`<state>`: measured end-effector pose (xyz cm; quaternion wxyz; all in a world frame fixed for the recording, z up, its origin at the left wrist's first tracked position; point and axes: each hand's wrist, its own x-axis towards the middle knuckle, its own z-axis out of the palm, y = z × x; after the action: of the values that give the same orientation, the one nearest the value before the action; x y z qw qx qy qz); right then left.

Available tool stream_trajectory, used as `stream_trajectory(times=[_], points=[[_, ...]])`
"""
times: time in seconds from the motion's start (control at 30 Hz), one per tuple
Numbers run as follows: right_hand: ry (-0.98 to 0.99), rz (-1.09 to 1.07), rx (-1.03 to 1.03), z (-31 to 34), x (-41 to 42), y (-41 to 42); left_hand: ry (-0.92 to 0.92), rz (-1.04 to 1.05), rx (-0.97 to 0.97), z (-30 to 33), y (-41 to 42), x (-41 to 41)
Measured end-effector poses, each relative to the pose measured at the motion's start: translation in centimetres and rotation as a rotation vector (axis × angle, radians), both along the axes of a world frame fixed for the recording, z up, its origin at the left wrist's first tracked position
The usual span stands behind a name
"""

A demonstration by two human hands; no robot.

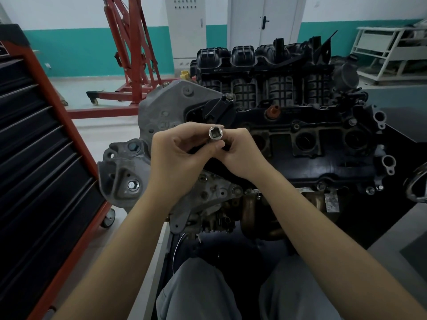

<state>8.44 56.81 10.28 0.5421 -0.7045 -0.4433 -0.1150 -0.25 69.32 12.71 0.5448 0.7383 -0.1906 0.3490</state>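
1. While both hands meet above the engine (300, 139), the socket (216, 135) sits between them, square drive end facing the camera, likely for inspection.
2. Curled fingers of the left hand (178, 158) wrap the socket's body.
3. The right hand (241, 153) pinches its side to steady it.

Held socket (216, 134): lower body hidden by fingers of left hand (178, 158) & right hand (240, 153). Tool cabinet (34, 158) cut off at L edge; manifold lettering (218, 70) too small to read.
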Motion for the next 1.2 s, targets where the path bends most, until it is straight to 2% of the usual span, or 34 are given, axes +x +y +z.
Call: stream_trajectory(times=[0.07, 0.23, 0.43, 0.63, 0.8, 0.9, 1.03, 1.2], points=[[0.020, -0.029, 0.009, -0.10, 0.22, -0.03, 0.008, -0.016, 0.033, 0.01, 0.08, 0.01], [0.015, -0.051, 0.017, -0.24, 0.46, 0.03, -0.107, 0.180, 0.061, 0.10, -0.46, 0.06], [0.030, -0.003, 0.012, 0.20, -0.11, -0.12, -0.007, -0.018, 0.018, 0.23, -0.11, -0.07], [0.000, -0.034, 0.020, -0.17, 0.38, -0.02, -0.037, 0.129, 0.045, 0.19, -0.26, 0.06], [0.043, 0.012, 0.003, 0.19, -0.17, -0.02, 0.038, -0.082, -0.021, 0.43, 0.04, -0.02], [0.050, -0.033, 0.017, -0.01, 0.21, 0.00, 0.040, -0.022, 0.028, 0.64, 0.09, 0.01], [0.041, -0.001, 0.037, -0.09, 0.33, 0.00, -0.014, 0.106, -0.001, 0.67, -0.17, -0.05], [0.069, 0.031, 0.021, 0.06, 0.17, -0.11, 0.062, -0.040, -0.019, 0.64, 0.01, -0.24]])
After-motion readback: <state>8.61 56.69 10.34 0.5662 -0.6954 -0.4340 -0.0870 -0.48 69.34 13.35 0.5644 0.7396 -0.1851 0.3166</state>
